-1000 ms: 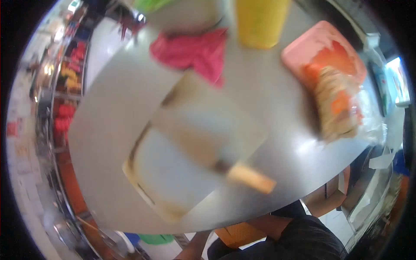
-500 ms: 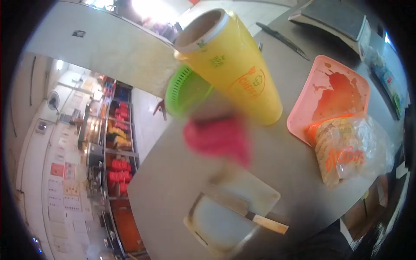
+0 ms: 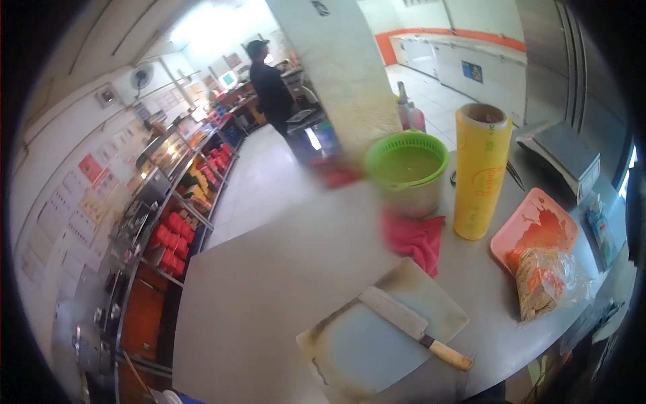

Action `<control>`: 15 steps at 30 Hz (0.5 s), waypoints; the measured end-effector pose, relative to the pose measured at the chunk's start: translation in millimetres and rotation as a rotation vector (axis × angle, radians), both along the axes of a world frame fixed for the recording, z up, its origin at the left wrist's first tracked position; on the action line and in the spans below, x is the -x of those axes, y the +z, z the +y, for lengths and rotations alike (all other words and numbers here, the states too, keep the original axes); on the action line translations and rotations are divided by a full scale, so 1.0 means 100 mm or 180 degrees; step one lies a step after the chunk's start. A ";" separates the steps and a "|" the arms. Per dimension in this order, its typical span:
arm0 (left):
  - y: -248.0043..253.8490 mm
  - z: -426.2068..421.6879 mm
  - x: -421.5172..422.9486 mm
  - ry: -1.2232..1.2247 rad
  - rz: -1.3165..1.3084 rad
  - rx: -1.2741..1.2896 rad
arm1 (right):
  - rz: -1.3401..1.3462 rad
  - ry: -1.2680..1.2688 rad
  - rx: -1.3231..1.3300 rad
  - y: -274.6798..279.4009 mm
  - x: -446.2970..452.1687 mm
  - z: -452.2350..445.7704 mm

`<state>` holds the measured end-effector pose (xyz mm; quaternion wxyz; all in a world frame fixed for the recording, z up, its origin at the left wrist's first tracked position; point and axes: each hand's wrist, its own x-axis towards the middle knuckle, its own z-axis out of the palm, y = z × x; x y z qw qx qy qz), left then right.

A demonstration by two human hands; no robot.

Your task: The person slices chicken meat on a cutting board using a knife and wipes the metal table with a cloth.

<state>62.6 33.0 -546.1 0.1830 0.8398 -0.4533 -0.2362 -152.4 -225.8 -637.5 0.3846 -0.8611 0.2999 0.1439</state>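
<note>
Neither my left hand nor my right hand shows in the view. A cleaver [image 3: 397,312] with a wooden handle lies flat across a stained white cutting board [image 3: 363,350] on the metal table [image 3: 256,296]. Behind the board is a crumpled pink cloth [image 3: 420,244], beside a pot with a green basket [image 3: 408,161] on top. A tall yellow roll [image 3: 481,178] stands upright to the right of the pot. Further right, a pink tray [image 3: 531,225] holds red liquid, and a clear bag [image 3: 548,283] of pale food rests against its near edge.
A scale [image 3: 562,158] stands at the back right, near a dark knife [image 3: 515,176]. Past the table are a pillar [image 3: 336,74] and a person [image 3: 268,87] in dark clothes and a cap. Shelves with red items [image 3: 171,239] line the left side.
The view has tilted up and swung left, so the person, the pillar and more of the room now show. The cleaver still lies on the board.
</note>
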 end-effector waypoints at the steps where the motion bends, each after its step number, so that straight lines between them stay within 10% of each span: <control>1: 0.01 0.05 0.04 0.0008 -0.0026 0.0047 | -0.0076 0.0080 0.0014 0.06 0.01 0.07; 15: 0.09 0.96 1.20 0.0013 -0.0427 0.0677 | -0.1009 0.1584 -0.0368 1.53 1.17 1.61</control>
